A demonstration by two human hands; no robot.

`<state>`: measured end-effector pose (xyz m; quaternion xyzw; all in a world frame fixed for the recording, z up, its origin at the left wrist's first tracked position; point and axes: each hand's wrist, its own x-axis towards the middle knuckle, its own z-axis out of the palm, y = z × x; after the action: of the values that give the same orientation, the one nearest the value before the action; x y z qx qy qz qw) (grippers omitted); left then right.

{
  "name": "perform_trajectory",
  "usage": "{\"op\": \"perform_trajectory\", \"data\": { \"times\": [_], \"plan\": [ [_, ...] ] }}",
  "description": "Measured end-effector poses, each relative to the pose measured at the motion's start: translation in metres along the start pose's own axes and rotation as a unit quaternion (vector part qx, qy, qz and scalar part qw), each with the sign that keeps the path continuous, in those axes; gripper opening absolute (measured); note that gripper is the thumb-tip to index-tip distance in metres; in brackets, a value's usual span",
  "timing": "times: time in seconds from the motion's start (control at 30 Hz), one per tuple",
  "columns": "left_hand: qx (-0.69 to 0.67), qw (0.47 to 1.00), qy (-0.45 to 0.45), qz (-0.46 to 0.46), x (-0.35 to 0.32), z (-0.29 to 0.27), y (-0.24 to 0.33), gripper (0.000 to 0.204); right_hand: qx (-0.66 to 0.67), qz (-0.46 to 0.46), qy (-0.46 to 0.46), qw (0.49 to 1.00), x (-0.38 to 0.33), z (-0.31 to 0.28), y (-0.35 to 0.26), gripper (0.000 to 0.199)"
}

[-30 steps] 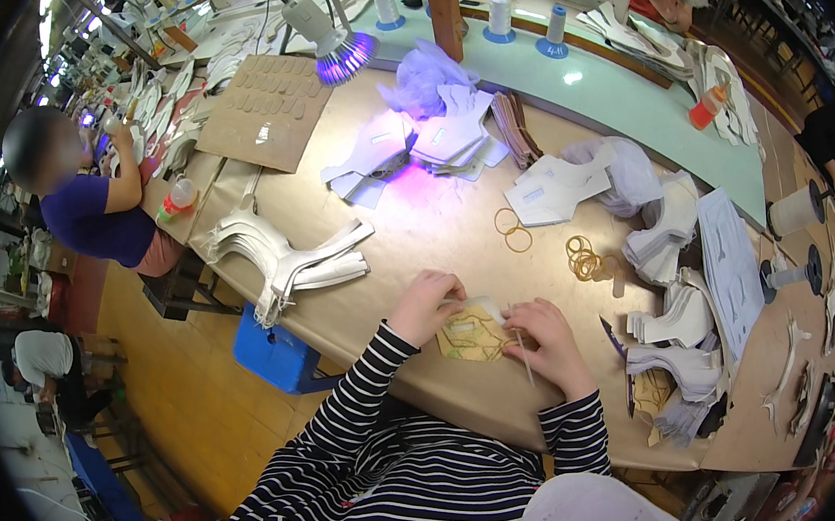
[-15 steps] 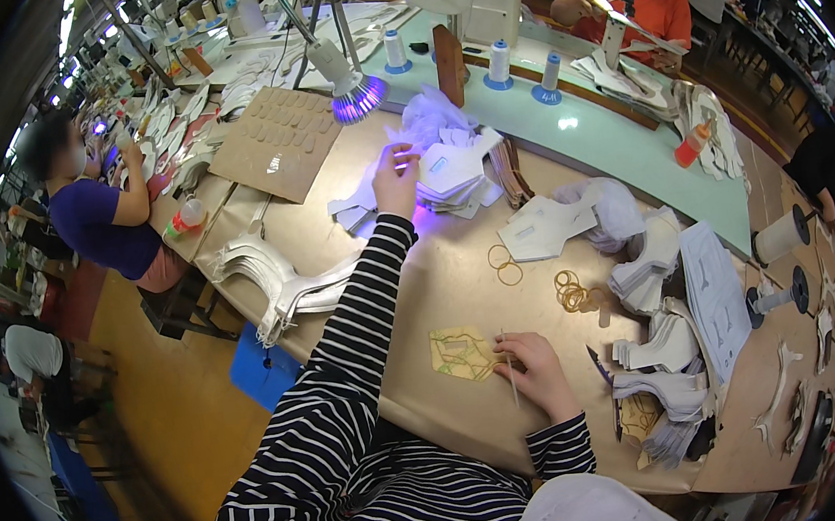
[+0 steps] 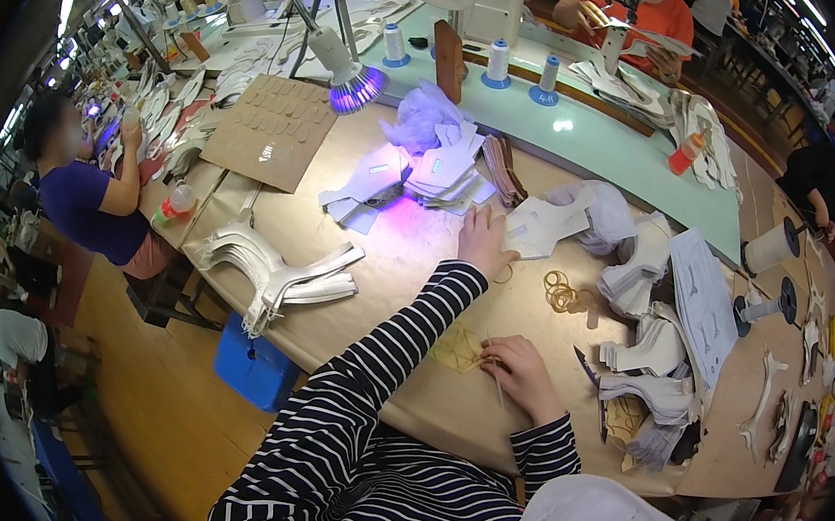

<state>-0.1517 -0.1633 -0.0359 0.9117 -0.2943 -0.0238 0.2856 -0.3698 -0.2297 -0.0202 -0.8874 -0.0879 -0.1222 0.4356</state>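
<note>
The right hand pinches a thin tool on a flat yellowish piece; the left hand rests open.

The left hand is reaching across the tabletop, resting against a white cut piece. The right hand is lying near the front edge, apparently gripping a thin tool beside a yellow mesh piece.

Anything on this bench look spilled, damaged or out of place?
Nothing stands out. The left hand rests on the table beside white cut pieces, and the right hand holds a thin tool at a tan piece. The stacks are loose but lie flat; rubber bands lie scattered, nothing spilled.
</note>
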Motion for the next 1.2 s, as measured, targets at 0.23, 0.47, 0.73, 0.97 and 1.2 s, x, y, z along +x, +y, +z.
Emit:
{"op": "perform_trajectory", "data": {
  "times": [0.23,0.47,0.73,0.97,1.2],
  "plan": [
    [-0.102,0.995,0.001,-0.011,-0.003,-0.031,0.013,0.039,-0.032,0.03,0.069,0.997,0.005,0.004,-0.006,0.025],
    [-0.389,0.914,0.115,0.002,-0.03,-0.094,-0.02,0.023,-0.1,0.031,0.107,0.989,0.003,0.005,-0.004,0.027],
    [-0.546,0.826,0.076,-0.116,-0.12,-0.147,-0.078,0.027,-0.096,0.063,0.201,0.973,0.001,0.001,0.011,0.018],
    [-0.324,0.942,0.006,-0.082,-0.177,-0.091,-0.071,0.037,-0.11,0.085,0.298,0.945,0.007,-0.009,0.008,0.015],
    [-0.405,0.892,0.123,-0.16,-0.19,-0.093,-0.092,0.036,-0.153,-0.09,0.169,0.969,0.026,-0.013,-0.017,0.015]
  ]
}}
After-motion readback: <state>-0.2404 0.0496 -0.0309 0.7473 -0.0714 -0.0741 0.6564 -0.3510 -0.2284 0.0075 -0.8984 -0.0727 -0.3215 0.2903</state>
